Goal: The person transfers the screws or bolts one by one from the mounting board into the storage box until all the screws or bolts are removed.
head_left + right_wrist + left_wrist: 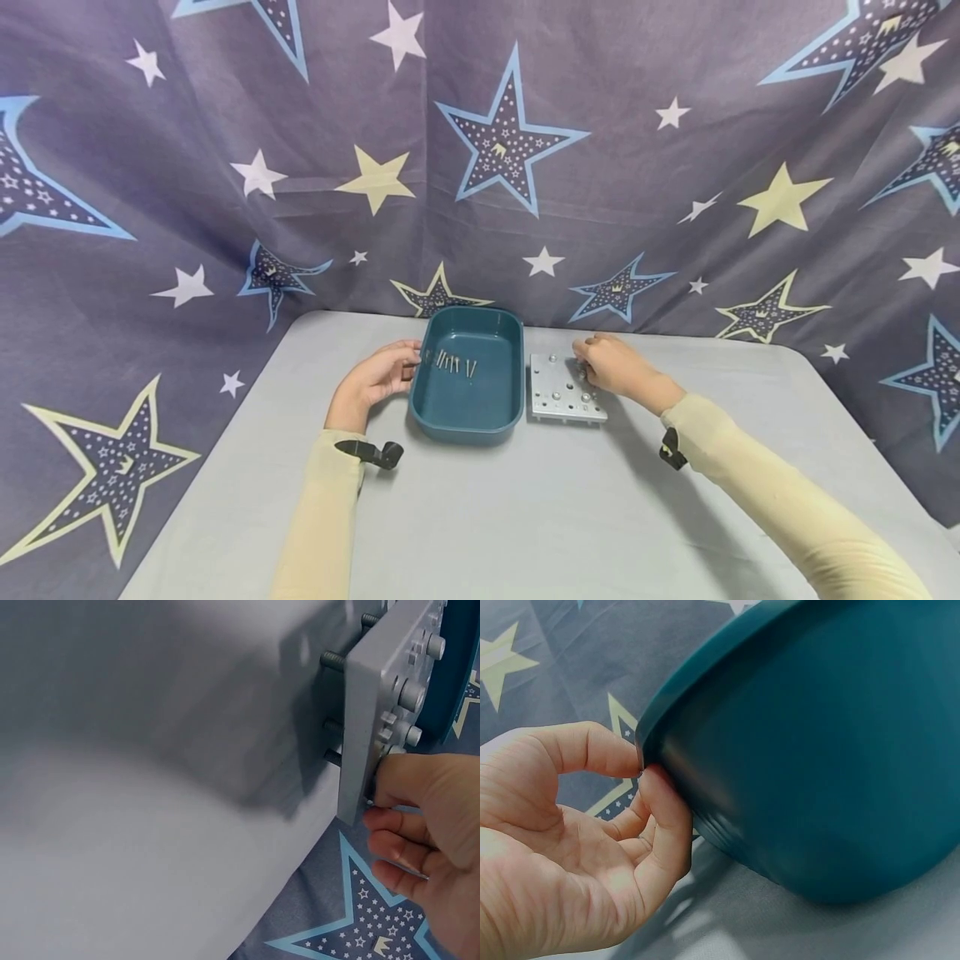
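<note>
A deep teal plastic bin (467, 432) stands on the table, with several thin screws (454, 363) lying inside it near the left wall. My left hand (384, 372) pinches the bin's left rim between thumb and finger; the left wrist view shows this grip close up. Just right of the bin is a silver metal plate (547, 385) with holes and several bolts (412, 695), whose threaded ends stick out underneath. At the plate's far right part, my right hand (617, 365) has its thumb and fingers curled together, apparently pinching a bolt that the fingers mostly hide.
The table (480, 517) wears a light grey cover. Behind it hangs a dark star-patterned cloth (637, 183), close to the far sides of the bin and plate. Black straps with cameras (375, 453) sit on both wrists.
</note>
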A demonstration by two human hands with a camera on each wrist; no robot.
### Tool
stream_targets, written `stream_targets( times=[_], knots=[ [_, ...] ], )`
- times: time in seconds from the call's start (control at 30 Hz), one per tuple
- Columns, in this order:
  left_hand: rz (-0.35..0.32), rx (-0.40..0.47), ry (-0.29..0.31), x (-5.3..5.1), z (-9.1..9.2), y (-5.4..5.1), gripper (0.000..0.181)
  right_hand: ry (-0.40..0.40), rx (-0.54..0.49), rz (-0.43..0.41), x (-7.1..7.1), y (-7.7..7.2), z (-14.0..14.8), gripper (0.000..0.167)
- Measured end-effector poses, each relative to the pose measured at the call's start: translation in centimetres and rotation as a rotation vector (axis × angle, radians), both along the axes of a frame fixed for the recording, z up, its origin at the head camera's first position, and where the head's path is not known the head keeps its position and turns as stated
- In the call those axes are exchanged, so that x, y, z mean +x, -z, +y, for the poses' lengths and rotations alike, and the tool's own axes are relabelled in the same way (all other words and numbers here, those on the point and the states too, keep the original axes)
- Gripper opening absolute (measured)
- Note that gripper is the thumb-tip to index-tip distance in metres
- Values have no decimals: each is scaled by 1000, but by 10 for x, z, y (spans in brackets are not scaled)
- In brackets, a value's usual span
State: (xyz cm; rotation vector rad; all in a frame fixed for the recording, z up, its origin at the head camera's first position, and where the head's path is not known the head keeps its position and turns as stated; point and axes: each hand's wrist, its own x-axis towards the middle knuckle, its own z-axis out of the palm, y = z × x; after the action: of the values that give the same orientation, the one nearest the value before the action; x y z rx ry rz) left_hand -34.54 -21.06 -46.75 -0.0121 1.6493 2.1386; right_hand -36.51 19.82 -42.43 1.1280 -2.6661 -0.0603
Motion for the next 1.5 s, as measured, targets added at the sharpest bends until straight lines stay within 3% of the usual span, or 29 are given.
stream_targets(
  times=[0.57, 0.87, 1.5],
  knots=[
    [6, -18, 0, -1, 0, 2, 30, -12, -13, 38, 1, 1, 0, 25],
    [6, -11, 5, -1, -1, 3, 30, -12, 3, 125, 7, 5, 0, 22],
    [11, -20, 13, -1, -1, 2, 32, 173, 10, 185, 14, 7, -2, 16]
  ],
)
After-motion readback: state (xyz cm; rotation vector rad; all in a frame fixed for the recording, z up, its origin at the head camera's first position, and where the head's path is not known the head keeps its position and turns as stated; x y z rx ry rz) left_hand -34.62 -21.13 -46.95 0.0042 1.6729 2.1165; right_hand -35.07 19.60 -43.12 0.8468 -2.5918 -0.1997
